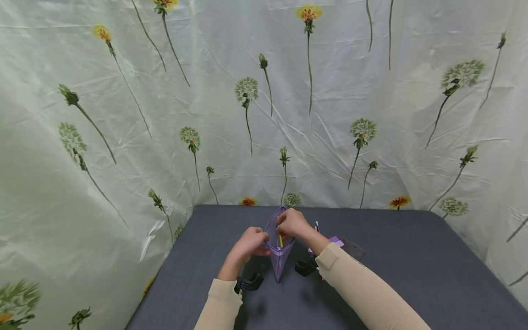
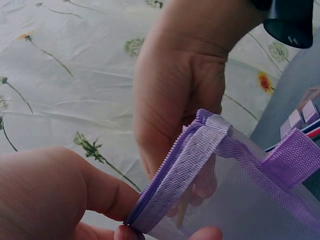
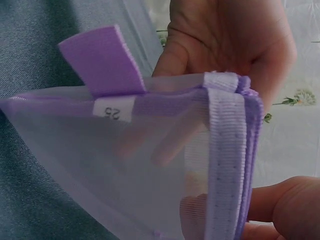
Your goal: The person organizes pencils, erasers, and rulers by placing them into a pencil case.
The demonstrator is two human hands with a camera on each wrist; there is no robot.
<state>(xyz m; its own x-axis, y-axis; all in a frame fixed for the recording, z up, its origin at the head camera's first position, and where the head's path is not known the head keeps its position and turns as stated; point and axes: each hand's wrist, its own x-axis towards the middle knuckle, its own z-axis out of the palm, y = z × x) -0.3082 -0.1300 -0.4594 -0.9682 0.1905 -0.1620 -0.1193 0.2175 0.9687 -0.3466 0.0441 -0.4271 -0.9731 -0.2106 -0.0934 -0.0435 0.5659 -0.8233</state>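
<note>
A purple mesh zip pouch [image 1: 280,263] stands on edge above the grey table, its mouth spread wide. My left hand [image 1: 250,241] grips the zipped rim at the near left side, with the thumb and fingers on either side of the mesh in the left wrist view. My right hand [image 1: 294,224] reaches down into the mouth, fingers curled and pinching a slim yellow pen-like item [image 1: 281,241]. Through the mesh in the right wrist view, the right fingers [image 3: 192,215] show inside the pouch. A purple fabric tab [image 3: 102,62] sticks out from its side seam.
Right of the pouch, partly behind the right forearm, lie a purple-and-white item [image 1: 336,241], a black-and-white pen-like stick [image 1: 317,227] and a flat see-through piece [image 1: 354,250]. The grey tabletop [image 1: 412,266] meets a flower-printed curtain [image 1: 264,114] at the back.
</note>
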